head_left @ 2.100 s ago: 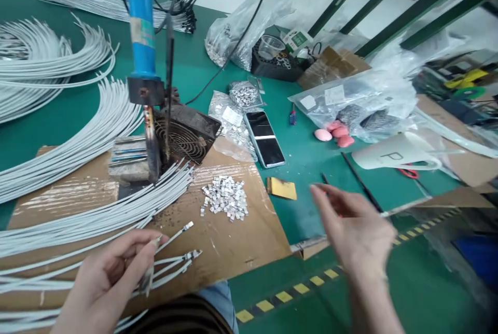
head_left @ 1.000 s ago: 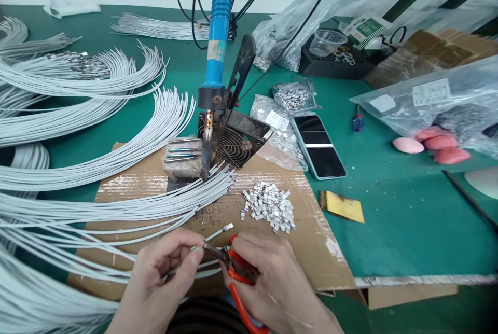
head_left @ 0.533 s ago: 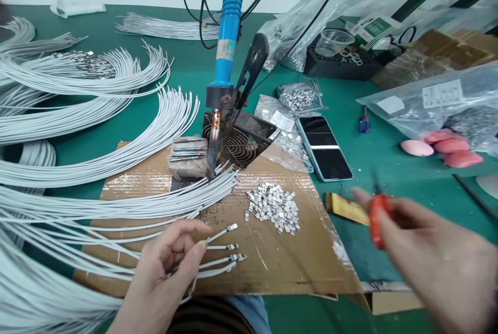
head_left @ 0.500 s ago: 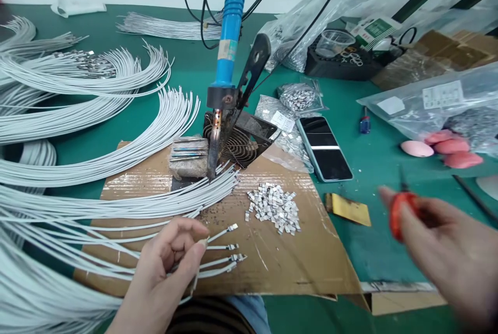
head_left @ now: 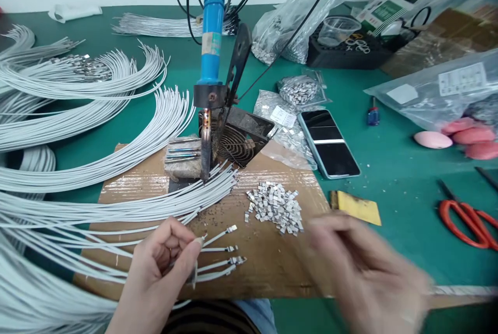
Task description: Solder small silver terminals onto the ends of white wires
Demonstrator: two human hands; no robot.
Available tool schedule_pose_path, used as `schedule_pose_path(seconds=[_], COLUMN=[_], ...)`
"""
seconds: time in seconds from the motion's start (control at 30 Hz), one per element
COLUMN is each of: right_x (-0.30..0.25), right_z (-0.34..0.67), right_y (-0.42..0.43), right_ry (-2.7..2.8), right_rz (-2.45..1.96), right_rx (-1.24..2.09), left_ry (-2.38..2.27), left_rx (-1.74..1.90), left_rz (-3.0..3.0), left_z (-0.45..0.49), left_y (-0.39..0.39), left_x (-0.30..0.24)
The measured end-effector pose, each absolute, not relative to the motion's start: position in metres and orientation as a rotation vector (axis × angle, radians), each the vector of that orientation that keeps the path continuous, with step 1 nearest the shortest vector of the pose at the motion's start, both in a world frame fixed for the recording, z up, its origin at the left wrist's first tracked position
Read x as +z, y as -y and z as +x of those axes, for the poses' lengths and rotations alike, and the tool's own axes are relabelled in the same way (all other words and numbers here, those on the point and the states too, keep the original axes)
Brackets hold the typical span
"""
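My left hand is closed at the front of the cardboard, pinching a white cable near its end; the short tip shows past the thumb and forefinger. Just beside it lie several white cables with small metal connectors on their ends. My right hand is blurred by motion over the right edge of the cardboard, so its fingers cannot be made out. Close to it is a pile of small silvery connectors. Red-handled scissors rest on the green table to the right.
A blue soldering iron hangs in a clamp, its tip over a bundle of white cables. Behind stands a black fan. A phone, a yellow sponge and a small screwdriver lie to the right.
The red scissors have left my right hand and now lie on the table. That hand has moved left toward the connector pile. My left hand keeps its pinch on the cable.
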State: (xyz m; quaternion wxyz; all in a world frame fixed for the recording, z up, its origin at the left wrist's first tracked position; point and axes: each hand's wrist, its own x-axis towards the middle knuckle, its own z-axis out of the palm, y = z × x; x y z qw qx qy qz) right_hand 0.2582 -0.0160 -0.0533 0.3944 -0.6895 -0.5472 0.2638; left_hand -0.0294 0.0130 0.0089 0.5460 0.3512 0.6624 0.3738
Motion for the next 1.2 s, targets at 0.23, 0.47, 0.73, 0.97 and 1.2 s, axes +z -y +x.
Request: schedule_pose_path(seconds=[0.23,0.47,0.73,0.97,1.2], right_x=[-0.013,-0.018,-0.030,-0.004,0.010], right_z=[0.123,0.126,0.133,0.139,0.144], right_y=[-0.035,-0.030,-0.031,-0.042,-0.046], right_ry=[1.336,1.196,0.990,1.383,1.529], right_rz=[-1.106,-1.061,-1.082,-1.195,-1.215], right_rx=[1.329,1.445,1.807,1.506,1.451], left_ry=[-1.510,-1.488,-1.480,-1.519,-1.678], left_rx=[0.922,0.931,0.915,0.903,0.909], left_rz=[0.725,0.728,0.719,0.765,1.118], left_z=[-0.030,-0.030,-0.029,-0.031,-0.028], left_y=[-0.011,-0.009,-0.007,-0.007,-0.003], left_x=[0.009,0.006,0.008,0.006,0.004])
